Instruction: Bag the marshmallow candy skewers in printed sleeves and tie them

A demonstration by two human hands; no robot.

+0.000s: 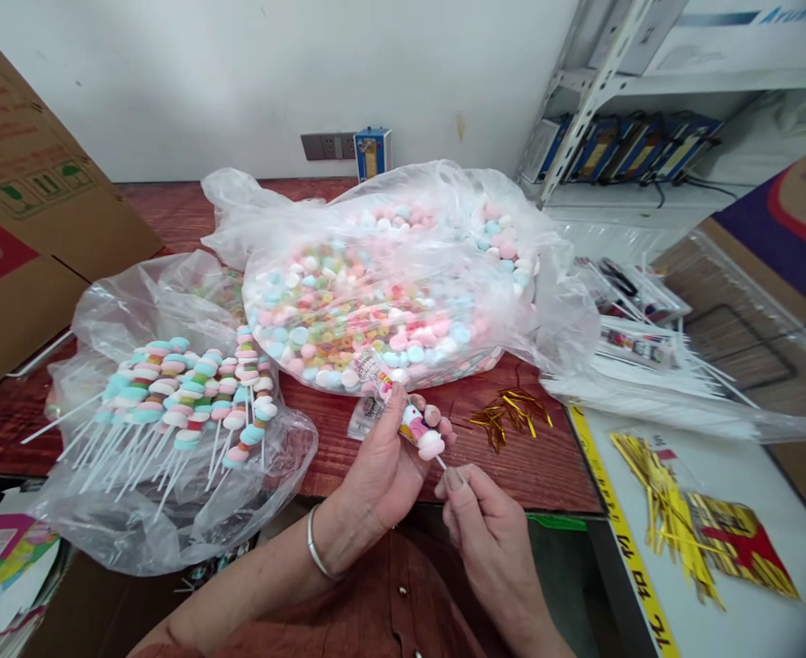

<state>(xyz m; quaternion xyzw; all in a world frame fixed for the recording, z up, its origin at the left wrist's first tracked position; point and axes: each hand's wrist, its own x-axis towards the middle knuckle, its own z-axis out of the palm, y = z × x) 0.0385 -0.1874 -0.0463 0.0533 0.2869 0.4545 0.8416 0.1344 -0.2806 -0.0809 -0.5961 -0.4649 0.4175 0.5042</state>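
Observation:
A marshmallow skewer (430, 445) with pink and white pieces lies across the fingers of my left hand (384, 461), which is closed around it. Over its upper end is a small clear printed bag (370, 369). Thumb and fingertips of my right hand (491, 528) pinch the white stick (442, 462) at the bottom of the skewer. Left of my hands, several finished marshmallow skewers (190, 393) rest on a clear plastic sheet (266, 498). Gold twist ties (509, 416) are scattered on the table just beyond my right hand.
Behind my hands sits a large clear bag of marshmallows and gummy rings (376, 302) on the red-brown table (540, 480). White sticks (656, 366) and yellow twist ties (673, 521) lie to the right. Cardboard boxes (39, 174) flank both sides; a metal shelf (595, 91) stands back right.

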